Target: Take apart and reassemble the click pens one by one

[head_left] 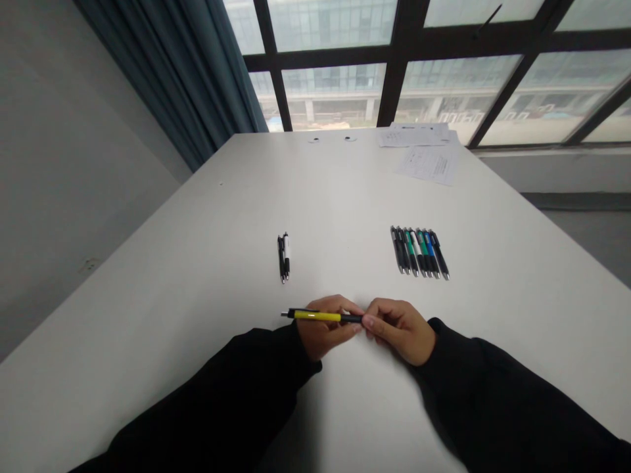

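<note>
Between my two hands lies a yellow and black ballpoint pen [318, 316], held level above the white table. My left hand [328, 332] grips its black grip section between thumb and fingers, with the clip end pointing left. At the tip end, my right hand [401, 328] pinches with thumb and forefinger; the tip itself is hidden there. Beyond my left hand, two pens [284, 257], one black and one white and black, lie side by side. Farther right, a row of several pens [420, 253] in black, green, white and blue rests on the table.
The white table [335, 197] stretches to the windows. Printed papers [428, 161] lie at its far right corner. Two cable holes [350, 138] sit near the back edge. A blue curtain [187, 72] hangs at the left, beside a grey wall.
</note>
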Motion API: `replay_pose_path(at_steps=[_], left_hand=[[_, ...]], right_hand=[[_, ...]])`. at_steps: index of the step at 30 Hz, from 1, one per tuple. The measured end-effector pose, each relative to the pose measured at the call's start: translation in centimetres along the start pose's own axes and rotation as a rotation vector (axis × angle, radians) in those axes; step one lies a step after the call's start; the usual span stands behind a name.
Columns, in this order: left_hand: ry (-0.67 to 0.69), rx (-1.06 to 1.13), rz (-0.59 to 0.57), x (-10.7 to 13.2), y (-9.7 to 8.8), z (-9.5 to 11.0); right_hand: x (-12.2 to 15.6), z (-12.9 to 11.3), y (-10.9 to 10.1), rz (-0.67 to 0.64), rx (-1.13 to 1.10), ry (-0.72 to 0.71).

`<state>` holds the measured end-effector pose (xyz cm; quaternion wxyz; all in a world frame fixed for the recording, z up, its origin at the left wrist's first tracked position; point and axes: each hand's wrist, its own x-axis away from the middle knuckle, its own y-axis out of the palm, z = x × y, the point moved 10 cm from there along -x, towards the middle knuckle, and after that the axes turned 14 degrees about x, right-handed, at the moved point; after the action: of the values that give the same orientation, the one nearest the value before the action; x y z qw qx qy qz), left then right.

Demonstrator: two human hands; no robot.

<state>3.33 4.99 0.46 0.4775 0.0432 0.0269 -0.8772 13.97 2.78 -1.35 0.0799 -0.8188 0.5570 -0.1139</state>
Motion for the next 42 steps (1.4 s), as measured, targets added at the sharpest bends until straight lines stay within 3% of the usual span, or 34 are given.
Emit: replay_pose_path(at_steps=[4,10,16,19,23,27,31,36,42], left_hand=[[0.048,-0.041,0.012,-0.3,-0.3,0.9],[-0.036,0.086,0.056,0.0,-0.4,-0.1],[-0.039,0.021,-0.002,-0.1,0.0,0.0],[-0.030,0.113,0.006,-0.2,0.0,0.1],[-0.126,0.192,0.052,0.0,-0.2,-1.1],[-0.248,0.191,0.107,0.2,-0.5,-2.2],[-0.218,0.222,0.115,0.0,-0.8,-1.9],[-0.163,0.390,0.156,-0.2,-1.3,-1.9],[-0.180,0.656,0.158,-0.2,-0.8,-2.7]], right_hand=[[0.0,0.3,-0.1,0.006,0.012,-0.007],[-0.1,0.4,-0.2,0.056,-0.079,-0.008],[-0.2,0.1,-0.2,0.061,-0.084,-0.039],[-0.1,0.3,-0.3,0.048,-0.081,-0.011],[-0.2,0.7,-0.7,0.069,-0.054,0.045],[-0.3,0.2,-0.9,0.123,-0.095,-0.005],[-0.3,-0.2,-1.1,0.152,-0.037,-0.051],[0.1,-0.7,-1.7,0.203,0.063,-0.102],[0.3,-1.4,-1.6,0.164,0.146,-0.146]])
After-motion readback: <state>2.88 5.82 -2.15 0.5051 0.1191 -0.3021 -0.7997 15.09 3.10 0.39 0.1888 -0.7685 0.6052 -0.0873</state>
